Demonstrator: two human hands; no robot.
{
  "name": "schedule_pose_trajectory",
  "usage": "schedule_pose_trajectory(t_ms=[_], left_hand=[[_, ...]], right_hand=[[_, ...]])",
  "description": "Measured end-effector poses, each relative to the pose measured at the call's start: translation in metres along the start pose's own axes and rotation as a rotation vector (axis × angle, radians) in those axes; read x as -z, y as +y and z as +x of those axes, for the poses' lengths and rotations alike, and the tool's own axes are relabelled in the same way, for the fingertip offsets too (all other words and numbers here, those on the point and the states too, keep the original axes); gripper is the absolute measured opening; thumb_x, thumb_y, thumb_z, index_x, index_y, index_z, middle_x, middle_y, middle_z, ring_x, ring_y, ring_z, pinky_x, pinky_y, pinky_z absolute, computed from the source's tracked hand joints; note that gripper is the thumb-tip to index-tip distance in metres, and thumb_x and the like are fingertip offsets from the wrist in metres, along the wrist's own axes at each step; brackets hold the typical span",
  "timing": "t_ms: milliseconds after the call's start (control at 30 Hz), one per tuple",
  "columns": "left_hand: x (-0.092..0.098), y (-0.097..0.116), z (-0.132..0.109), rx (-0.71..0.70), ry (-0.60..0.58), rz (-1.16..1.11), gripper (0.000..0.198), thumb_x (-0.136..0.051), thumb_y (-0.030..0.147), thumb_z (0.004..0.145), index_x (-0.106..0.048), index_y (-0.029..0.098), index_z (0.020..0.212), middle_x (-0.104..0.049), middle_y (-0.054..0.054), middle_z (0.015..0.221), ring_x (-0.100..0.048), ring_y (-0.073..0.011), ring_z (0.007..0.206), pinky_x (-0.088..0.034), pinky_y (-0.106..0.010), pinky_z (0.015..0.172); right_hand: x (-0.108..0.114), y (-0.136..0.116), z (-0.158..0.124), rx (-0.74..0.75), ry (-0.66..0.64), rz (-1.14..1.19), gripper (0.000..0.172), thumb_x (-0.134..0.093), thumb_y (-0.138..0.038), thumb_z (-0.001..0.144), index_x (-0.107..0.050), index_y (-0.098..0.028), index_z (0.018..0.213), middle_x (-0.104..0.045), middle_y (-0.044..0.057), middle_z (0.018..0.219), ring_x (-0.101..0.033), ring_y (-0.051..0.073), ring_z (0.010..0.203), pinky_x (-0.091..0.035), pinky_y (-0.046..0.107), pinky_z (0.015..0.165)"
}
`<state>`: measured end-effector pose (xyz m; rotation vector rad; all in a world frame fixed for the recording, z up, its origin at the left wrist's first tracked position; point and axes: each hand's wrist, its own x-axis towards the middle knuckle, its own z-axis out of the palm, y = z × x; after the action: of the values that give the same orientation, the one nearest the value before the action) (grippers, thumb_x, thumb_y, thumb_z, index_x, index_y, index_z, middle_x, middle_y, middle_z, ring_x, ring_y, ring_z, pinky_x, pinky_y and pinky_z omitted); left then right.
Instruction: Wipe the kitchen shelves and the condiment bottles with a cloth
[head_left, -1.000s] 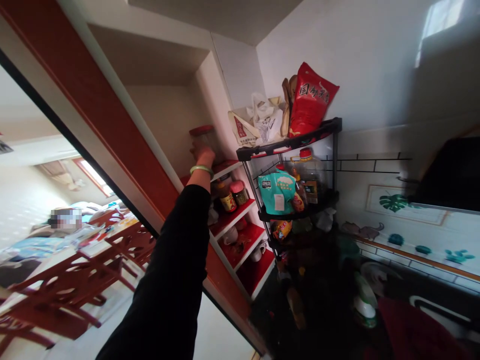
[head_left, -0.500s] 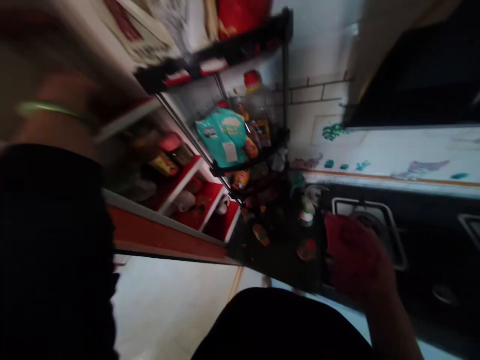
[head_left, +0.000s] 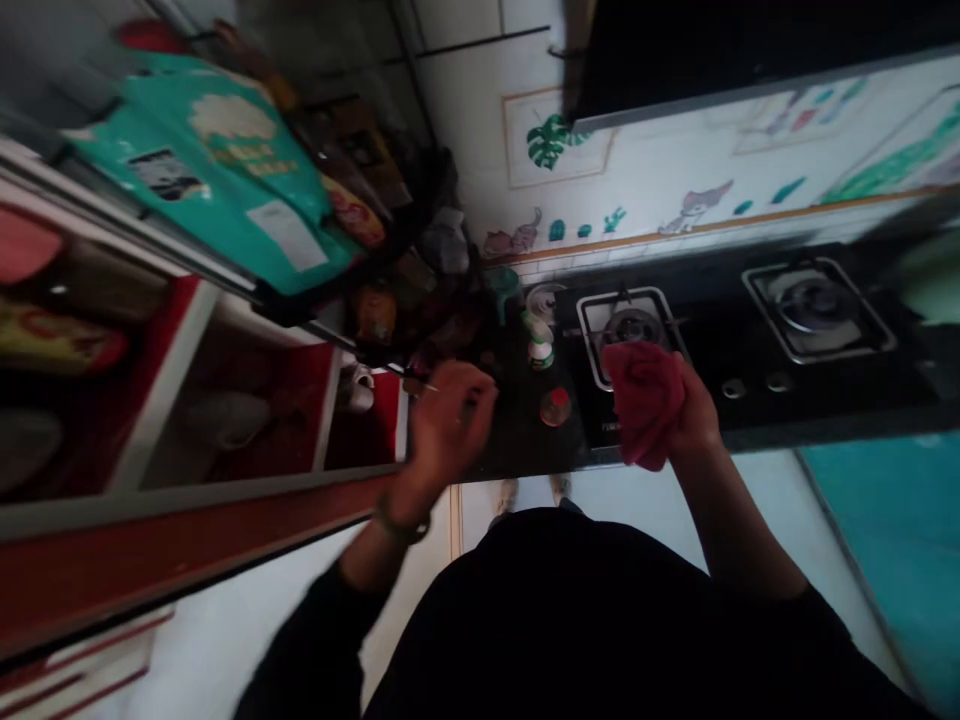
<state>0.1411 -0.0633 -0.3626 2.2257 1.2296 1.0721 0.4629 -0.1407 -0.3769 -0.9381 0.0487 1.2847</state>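
Clenched tight on a crumpled red cloth (head_left: 643, 405), the right hand (head_left: 694, 415) sits at the front edge of the black gas hob (head_left: 720, 340) — the left hand (head_left: 454, 425), blurred beside the hob, curls on something too thin to make out
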Motion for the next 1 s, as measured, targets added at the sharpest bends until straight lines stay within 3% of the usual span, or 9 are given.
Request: schedule_pose_trajectory(t_ms=[67,133,167,233,333,433,700,833,1000], left_hand=[[-0.053,-0.021,-0.027,0.080,-0.124,-0.109,0.035,-0.074,0.034,0.097,-0.066,0.018,0.127,-0.068,-0.013,0.130,-0.071,-0.0222,0.113,-0.064,-0.040,0.095],[-0.106,-0.048,-0.054,0.260,-0.242,-0.229,0.066,-0.085,0.031,0.084,-0.057,0.021,0.144,-0.060,-0.018,0.148,-0.066,-0.0296,0.132,-0.060,-0.048,0.109],[-0.129,-0.061,-0.066,0.392,-0.306,-0.301,0.085,-0.092,0.028,0.075,-0.052,0.023,0.150,-0.054,-0.018,0.157,-0.058,-0.0336,0.144,-0.053,-0.054,0.119],[-0.168,-0.085,-0.080,0.420,-0.383,-0.365,0.100,-0.096,0.023,0.066,-0.048,0.021,0.154,-0.047,-0.021,0.164,-0.046,-0.0391,0.156,-0.040,-0.060,0.130],[-0.206,-0.107,-0.081,0.390,-0.429,-0.454,0.104,-0.097,0.018,0.061,-0.048,0.018,0.153,-0.044,-0.023,0.167,-0.039,-0.0396,0.161,-0.030,-0.058,0.136],[-0.230,-0.116,-0.073,0.374,-0.454,-0.551,0.096,-0.097,0.020,0.062,-0.052,0.018,0.147,-0.054,-0.022,0.159,-0.050,-0.0371,0.153,-0.034,-0.056,0.133],[-0.244,-0.139,-0.052,0.403,-0.588,-0.839,0.085,-0.095,0.029,0.060,-0.058,0.017,0.135,-0.069,-0.014,0.135,-0.070,-0.0262,0.122,-0.052,-0.045,0.116],[-0.232,-0.139,-0.040,0.477,-0.617,-0.922,0.083,-0.097,0.034,0.057,-0.061,0.019,0.130,-0.073,-0.009,0.125,-0.071,-0.0240,0.115,-0.054,-0.042,0.112],[-0.201,-0.111,-0.034,0.511,-0.653,-1.009,0.065,-0.092,0.044,0.063,-0.066,0.022,0.119,-0.074,-0.005,0.119,-0.071,-0.0229,0.113,-0.054,-0.036,0.108]], right_hand=[[0.009,0.006,-0.011,0.006,0.017,0.016,0.028,-0.056,-0.041,0.107,-0.074,-0.020,0.109,-0.080,0.004,0.097,-0.078,0.018,0.083,-0.069,0.029,0.075],[0.018,0.017,-0.027,-0.015,0.061,0.039,0.032,-0.054,-0.043,0.109,-0.074,-0.018,0.108,-0.079,0.004,0.092,-0.076,0.018,0.076,-0.067,0.028,0.069],[0.022,0.025,-0.037,-0.036,0.092,0.057,0.035,-0.052,-0.045,0.109,-0.074,-0.018,0.107,-0.079,0.005,0.089,-0.075,0.018,0.074,-0.067,0.028,0.067],[0.032,0.047,-0.055,-0.093,0.154,0.102,0.041,-0.049,-0.049,0.110,-0.074,-0.016,0.107,-0.078,0.006,0.086,-0.074,0.019,0.071,-0.067,0.030,0.066],[0.049,0.091,-0.081,-0.125,0.237,0.169,0.047,-0.044,-0.051,0.111,-0.073,-0.014,0.111,-0.079,0.007,0.086,-0.074,0.020,0.070,-0.067,0.033,0.068],[0.065,0.135,-0.104,-0.142,0.241,0.203,0.043,-0.046,-0.049,0.110,-0.072,-0.014,0.111,-0.079,0.008,0.086,-0.076,0.023,0.070,-0.068,0.040,0.071],[0.078,0.207,-0.146,-0.077,0.158,0.283,0.039,-0.047,-0.038,0.109,-0.074,-0.012,0.121,-0.079,0.010,0.105,-0.079,0.027,0.086,-0.070,0.048,0.080],[0.087,0.224,-0.152,-0.064,0.184,0.280,0.041,-0.046,-0.037,0.110,-0.076,-0.010,0.119,-0.078,0.012,0.103,-0.078,0.025,0.085,-0.069,0.045,0.082],[0.102,0.237,-0.151,-0.084,0.169,0.296,0.040,-0.048,-0.041,0.109,-0.078,-0.015,0.114,-0.079,0.012,0.106,-0.079,0.025,0.085,-0.069,0.042,0.081]])
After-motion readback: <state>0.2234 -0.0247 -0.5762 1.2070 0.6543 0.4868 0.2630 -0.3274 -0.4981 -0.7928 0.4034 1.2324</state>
